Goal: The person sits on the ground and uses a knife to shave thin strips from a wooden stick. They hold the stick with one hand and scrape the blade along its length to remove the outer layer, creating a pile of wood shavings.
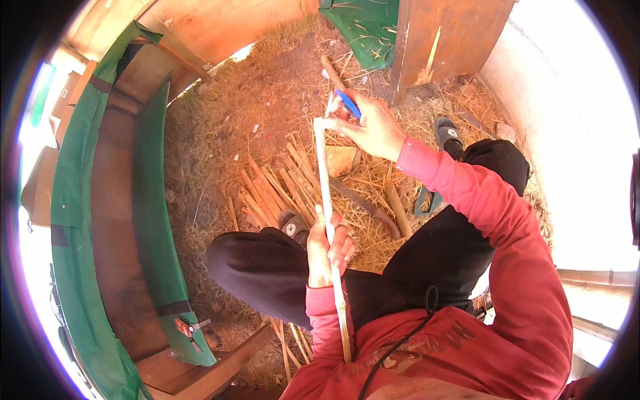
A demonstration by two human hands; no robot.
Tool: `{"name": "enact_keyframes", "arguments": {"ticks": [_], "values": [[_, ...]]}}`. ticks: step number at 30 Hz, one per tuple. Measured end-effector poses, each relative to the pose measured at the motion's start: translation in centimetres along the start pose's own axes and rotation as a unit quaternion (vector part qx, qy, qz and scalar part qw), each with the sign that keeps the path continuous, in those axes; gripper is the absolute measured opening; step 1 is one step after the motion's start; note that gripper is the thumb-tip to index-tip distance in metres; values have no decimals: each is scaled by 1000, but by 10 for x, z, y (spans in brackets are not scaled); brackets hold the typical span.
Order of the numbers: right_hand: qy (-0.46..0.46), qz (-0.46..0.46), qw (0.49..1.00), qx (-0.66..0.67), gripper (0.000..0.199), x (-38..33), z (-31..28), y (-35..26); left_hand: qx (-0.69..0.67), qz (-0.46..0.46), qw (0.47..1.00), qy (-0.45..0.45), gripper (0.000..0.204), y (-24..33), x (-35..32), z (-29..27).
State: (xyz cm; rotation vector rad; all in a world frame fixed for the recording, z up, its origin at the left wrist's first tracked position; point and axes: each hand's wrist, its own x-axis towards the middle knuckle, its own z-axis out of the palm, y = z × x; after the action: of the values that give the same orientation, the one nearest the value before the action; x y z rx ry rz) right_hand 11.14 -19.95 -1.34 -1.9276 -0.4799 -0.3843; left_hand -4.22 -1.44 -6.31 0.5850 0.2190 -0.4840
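The long, pale wooden stick [324,170] looks mostly bare, what remains unclear, left hand [328,250] curled around it, right hand [373,127] closed on a slim blue tool [348,105] at its far end.

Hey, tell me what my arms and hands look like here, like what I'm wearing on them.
Your left hand and right hand are both bare, with no gloves visible. Both arms wear long red sleeves reaching the wrists, plain where they show and slightly wrinkled.
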Motion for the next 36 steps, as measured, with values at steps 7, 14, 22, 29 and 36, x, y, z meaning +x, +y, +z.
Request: {"name": "enact_keyframes", "arguments": {"ticks": [7,14,22,29,36], "values": [[-57,96,993,-34,22,9,11,11,-18,-32,999,-19,42,-1,-1,3],[227,118,915,-313,46,105,-131,93,96,8,990,100,43,-5,-15,7],[-176,-48,968,-173,45,-2,2,-2,156,92,983,45,41,19,-17,12],[-265,-144,935,-186,38,-58,14,-19,52,54,997,-6,41,17,-15,11],[-178,-210,912,-303,44,-54,24,-6,-70,22,997,-30,42,12,-10,7]]}}
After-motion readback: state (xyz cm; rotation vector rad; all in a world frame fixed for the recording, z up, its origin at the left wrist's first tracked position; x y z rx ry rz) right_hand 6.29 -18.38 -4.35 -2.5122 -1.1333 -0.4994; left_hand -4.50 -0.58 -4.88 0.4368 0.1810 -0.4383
